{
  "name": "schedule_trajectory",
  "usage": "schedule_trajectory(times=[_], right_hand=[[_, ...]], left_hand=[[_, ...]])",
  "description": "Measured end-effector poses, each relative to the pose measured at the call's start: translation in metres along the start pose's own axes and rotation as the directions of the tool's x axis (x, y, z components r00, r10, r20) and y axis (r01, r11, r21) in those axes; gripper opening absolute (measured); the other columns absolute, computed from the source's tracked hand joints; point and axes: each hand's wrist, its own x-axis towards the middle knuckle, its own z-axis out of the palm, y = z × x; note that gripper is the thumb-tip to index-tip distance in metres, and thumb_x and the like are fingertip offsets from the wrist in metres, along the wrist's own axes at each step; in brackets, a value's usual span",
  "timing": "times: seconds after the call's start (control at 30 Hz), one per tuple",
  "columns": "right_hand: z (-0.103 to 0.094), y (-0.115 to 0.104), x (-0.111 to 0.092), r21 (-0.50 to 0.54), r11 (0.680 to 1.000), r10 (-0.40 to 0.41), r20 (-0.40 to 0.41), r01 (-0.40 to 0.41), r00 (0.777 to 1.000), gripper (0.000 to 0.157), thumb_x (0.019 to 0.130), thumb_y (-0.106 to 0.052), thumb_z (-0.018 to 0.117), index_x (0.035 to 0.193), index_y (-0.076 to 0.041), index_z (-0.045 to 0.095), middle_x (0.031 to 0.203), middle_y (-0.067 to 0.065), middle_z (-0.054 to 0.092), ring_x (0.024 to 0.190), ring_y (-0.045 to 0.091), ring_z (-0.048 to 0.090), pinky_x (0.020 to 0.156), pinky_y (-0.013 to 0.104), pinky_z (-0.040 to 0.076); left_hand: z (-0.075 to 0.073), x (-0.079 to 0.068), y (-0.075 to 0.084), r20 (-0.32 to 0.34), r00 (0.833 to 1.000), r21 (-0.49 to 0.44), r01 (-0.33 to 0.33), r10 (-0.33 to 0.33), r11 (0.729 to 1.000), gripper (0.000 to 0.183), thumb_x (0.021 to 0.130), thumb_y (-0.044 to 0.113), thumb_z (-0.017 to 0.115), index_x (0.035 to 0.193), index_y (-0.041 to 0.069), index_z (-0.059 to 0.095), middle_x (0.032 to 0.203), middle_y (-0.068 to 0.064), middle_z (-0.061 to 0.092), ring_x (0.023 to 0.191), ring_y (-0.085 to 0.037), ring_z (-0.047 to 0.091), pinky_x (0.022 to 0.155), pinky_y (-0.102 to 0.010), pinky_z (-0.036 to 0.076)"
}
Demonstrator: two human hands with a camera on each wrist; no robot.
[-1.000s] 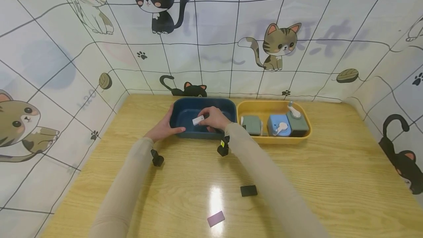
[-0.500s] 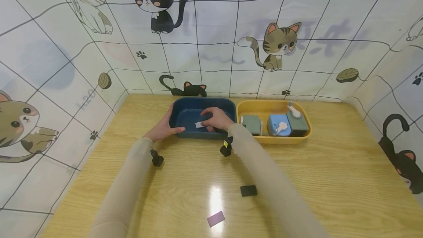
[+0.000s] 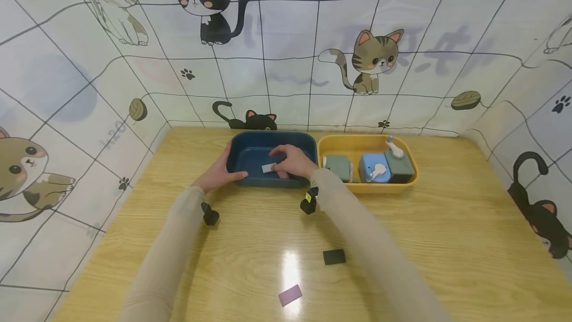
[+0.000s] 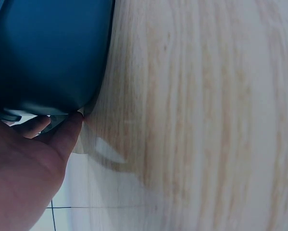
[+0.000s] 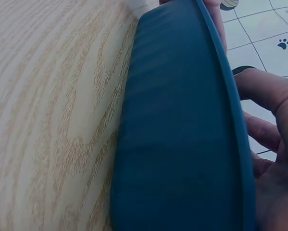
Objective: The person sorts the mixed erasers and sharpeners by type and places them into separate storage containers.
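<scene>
A dark blue bin stands at the back of the table. My left hand holds its left end, thumb at the front rim and fingers along the outer side. In the left wrist view, that hand touches the bin wall. Inside the bin, my right hand pinches a small white rectangular block low down, close to the floor. The block is hidden behind the bin wall in the right wrist view, where only part of the right hand shows beyond the rim.
Right beside the blue bin is a yellow bin with green boxes and a blue box bearing a white crank. A black rectangle and a purple rectangle lie nearer the front. A cat-print sheet encloses the table.
My right hand has lowered the white block towards the floor of the blue bin and barely moved in the last half second. The left hand keeps its place on the bin.
</scene>
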Motion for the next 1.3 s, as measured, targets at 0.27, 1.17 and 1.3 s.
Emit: schedule_trajectory(times=[0.27,1.17,1.3], right_hand=[[-0.009,-0.003,-0.013,0.004,0.999,-0.038,0.002,0.038,0.999,0.042,0.087,-0.014,0.070,0.126,-0.003,0.061,0.128,0.012,0.053,0.103,0.025,0.056,0.084,0.039,0.048],[-0.013,-0.005,-0.054,-0.035,0.978,-0.204,0.034,0.205,0.978,0.030,0.088,-0.014,0.070,0.116,-0.003,0.065,0.117,0.018,0.057,0.097,0.029,0.062,0.089,0.042,0.048],[-0.010,-0.006,-0.062,-0.050,0.969,-0.240,0.032,0.241,0.970,0.030,0.086,-0.010,0.072,0.115,-0.004,0.066,0.115,0.015,0.058,0.100,0.031,0.058,0.086,0.041,0.048]], left_hand=[[-0.001,0.000,-0.001,0.005,1.000,0.004,-0.006,0.006,1.000,0.118,0.082,0.039,0.077,0.154,0.016,-0.014,0.160,-0.012,-0.009,0.145,-0.033,-0.002,0.113,-0.054,0.008],[-0.001,0.002,-0.002,0.024,1.000,-0.005,0.001,-0.001,1.000,0.123,0.079,0.047,0.078,0.154,0.016,-0.015,0.160,-0.012,-0.010,0.145,-0.034,-0.002,0.112,-0.055,0.009],[-0.003,0.002,-0.001,0.023,1.000,0.001,-0.002,0.002,1.000,0.121,0.081,0.043,0.077,0.154,0.017,-0.015,0.160,-0.012,-0.010,0.145,-0.034,-0.002,0.113,-0.055,0.009]])
